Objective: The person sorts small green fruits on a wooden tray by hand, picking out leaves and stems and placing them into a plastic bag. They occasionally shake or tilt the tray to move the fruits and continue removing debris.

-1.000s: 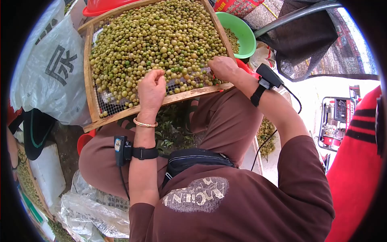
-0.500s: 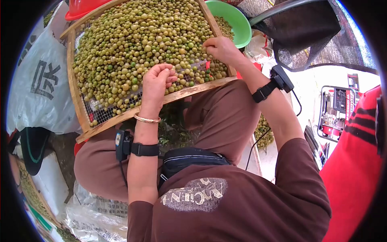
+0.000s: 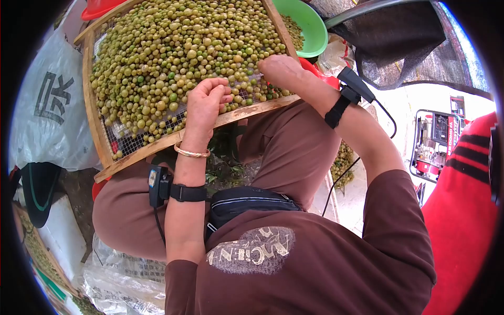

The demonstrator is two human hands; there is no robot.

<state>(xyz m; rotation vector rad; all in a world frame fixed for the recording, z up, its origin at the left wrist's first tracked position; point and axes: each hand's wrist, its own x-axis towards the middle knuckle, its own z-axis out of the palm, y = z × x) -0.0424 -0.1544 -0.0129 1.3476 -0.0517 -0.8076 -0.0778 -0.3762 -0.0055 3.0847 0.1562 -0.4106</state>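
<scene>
Small round green-yellow fruits point(image 3: 178, 58) cover a wood-framed wire-mesh sieve point(image 3: 142, 150), which tilts across my lap. Over the near part of the fruits, my left hand point(image 3: 208, 100) is closed, thumb against curled fingers; whatever sits in the pinch is hidden. My right hand point(image 3: 283, 72) hangs over the sieve's right corner, fingers curled under and turned away from view. I cannot make out what it holds. Bare mesh shows between the two hands, with a few loose fruits on it.
Beyond the sieve's right side stands a green basin point(image 3: 313, 29) with more fruits. A red basin point(image 3: 321, 73) shows beneath it. To the left is a white plastic sack point(image 3: 58, 110). A red-framed machine point(image 3: 433, 142) stands far right, near red striped cloth point(image 3: 464, 199).
My right hand has drawn slightly left and down, its fingers folding under. My left hand stays nearly in place. The sieve has shifted a little left in view.
</scene>
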